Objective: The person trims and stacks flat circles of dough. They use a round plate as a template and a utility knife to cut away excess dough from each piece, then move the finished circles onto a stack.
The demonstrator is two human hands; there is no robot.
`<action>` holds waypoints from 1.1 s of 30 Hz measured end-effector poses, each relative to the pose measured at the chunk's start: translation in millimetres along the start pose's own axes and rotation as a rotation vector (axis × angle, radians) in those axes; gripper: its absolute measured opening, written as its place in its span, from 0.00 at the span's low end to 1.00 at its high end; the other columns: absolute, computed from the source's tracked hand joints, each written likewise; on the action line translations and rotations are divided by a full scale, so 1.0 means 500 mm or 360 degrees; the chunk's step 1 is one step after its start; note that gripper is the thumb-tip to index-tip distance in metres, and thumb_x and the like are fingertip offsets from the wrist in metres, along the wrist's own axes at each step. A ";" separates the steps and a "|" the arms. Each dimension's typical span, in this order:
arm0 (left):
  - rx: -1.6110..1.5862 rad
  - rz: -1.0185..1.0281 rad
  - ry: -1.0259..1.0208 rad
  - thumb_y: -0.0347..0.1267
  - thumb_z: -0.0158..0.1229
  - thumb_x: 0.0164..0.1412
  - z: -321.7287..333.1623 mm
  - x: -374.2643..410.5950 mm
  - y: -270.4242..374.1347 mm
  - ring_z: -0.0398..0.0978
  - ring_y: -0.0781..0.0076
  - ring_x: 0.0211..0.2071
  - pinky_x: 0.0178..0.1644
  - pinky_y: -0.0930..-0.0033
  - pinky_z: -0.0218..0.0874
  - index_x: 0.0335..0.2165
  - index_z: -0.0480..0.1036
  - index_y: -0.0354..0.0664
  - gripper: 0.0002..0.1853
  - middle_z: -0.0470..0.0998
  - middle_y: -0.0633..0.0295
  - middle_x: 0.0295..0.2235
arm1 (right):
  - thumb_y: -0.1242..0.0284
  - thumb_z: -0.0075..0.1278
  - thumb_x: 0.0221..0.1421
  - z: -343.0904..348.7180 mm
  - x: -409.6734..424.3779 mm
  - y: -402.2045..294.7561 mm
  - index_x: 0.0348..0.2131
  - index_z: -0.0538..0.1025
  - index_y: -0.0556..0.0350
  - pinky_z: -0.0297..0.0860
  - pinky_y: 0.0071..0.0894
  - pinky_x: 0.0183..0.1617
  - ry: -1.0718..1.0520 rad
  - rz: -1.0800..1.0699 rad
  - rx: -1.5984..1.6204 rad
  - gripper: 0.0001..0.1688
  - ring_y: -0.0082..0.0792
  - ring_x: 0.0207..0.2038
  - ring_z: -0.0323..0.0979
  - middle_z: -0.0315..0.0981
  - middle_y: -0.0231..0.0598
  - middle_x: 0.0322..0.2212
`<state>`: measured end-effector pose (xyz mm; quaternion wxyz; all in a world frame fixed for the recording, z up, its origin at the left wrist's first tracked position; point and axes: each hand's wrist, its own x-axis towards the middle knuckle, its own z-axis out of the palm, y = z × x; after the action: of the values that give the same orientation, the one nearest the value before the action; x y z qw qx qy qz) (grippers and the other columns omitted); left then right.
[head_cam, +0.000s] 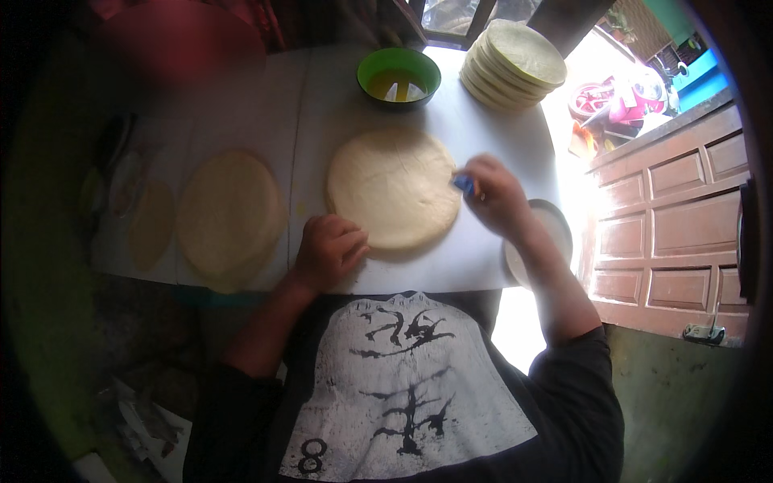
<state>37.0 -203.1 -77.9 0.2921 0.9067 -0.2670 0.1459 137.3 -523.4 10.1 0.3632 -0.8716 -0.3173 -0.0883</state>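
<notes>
A thick round of pale, flat dough sheets (392, 187) lies before me on the white table. My left hand (329, 247), fingers curled, is against its lower left edge; whether it pinches the dough cannot be made out. At the right edge of the dough, my right hand (492, 190) grips a small blue object (464, 183), blurred and partly covered by the fingers. It may be a cutter's handle, but its working end is hidden. Beyond the dough stands a green bowl (398, 69) of yellowish liquid, probably oil.
A tall stack of round sheets (513, 63) stands at the back right. Under my right forearm a round pan or plate (531, 256) overhangs the table (314, 139). More dough rounds (229, 211) lie left. A blurred red object (181, 39) is back left; a brown panelled door (676, 217) is right.
</notes>
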 end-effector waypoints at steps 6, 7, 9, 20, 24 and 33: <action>0.0098 0.0092 -0.0251 0.44 0.68 0.53 0.026 0.099 0.042 0.58 0.45 0.65 0.68 0.46 0.48 0.60 0.68 0.46 0.38 0.63 0.46 0.63 | 0.68 0.48 0.68 -0.015 0.245 -0.025 0.37 0.75 0.62 0.73 0.31 0.31 0.0288 0.0447 0.0803 0.13 0.34 0.21 0.75 0.76 0.42 0.23; 0.0124 0.0062 -0.0357 0.48 0.66 0.55 0.042 0.128 0.052 0.54 0.43 0.68 0.70 0.45 0.44 0.63 0.64 0.46 0.41 0.59 0.45 0.65 | 0.63 0.45 0.71 0.008 0.294 0.004 0.36 0.75 0.63 0.70 0.30 0.22 0.0439 0.0210 0.0824 0.19 0.30 0.12 0.71 0.74 0.38 0.14; 0.0218 -0.0045 -0.0578 0.54 0.61 0.58 0.050 0.157 0.052 0.48 0.41 0.70 0.73 0.44 0.37 0.67 0.58 0.46 0.45 0.53 0.43 0.69 | 0.59 0.48 0.70 0.022 0.369 0.026 0.34 0.75 0.61 0.71 0.30 0.27 0.0445 0.0130 0.0471 0.21 0.28 0.20 0.78 0.78 0.40 0.17; 0.0085 0.0270 -0.0523 0.53 0.65 0.55 0.069 0.112 0.019 0.56 0.47 0.68 0.72 0.45 0.43 0.61 0.68 0.45 0.40 0.63 0.47 0.64 | 0.64 0.56 0.60 0.081 0.338 0.183 0.49 0.71 0.67 0.70 0.34 0.34 0.0681 0.1137 0.1210 0.26 0.32 0.30 0.72 0.76 0.42 0.31; -0.0172 0.0300 -0.0458 0.37 0.72 0.49 0.058 0.084 0.002 0.68 0.49 0.60 0.64 0.50 0.59 0.50 0.76 0.43 0.29 0.74 0.53 0.54 | 0.70 0.60 0.55 0.078 0.122 0.126 0.52 0.71 0.65 0.72 0.35 0.45 0.0888 0.0431 0.0272 0.27 0.37 0.39 0.74 0.73 0.48 0.43; -0.0205 0.0235 -0.0342 0.31 0.72 0.48 0.040 0.061 -0.003 0.73 0.49 0.55 0.59 0.52 0.65 0.45 0.78 0.42 0.23 0.77 0.53 0.49 | 0.75 0.62 0.42 0.135 -0.135 0.012 0.37 0.76 0.46 0.67 0.44 0.53 -0.0337 -0.0186 -0.0168 0.18 0.45 0.49 0.71 0.72 0.38 0.43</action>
<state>64.7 -226.7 -81.6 0.3078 0.8744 -0.3715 0.0516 83.2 -513.0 -68.0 0.2755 -0.8740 -0.3990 -0.0333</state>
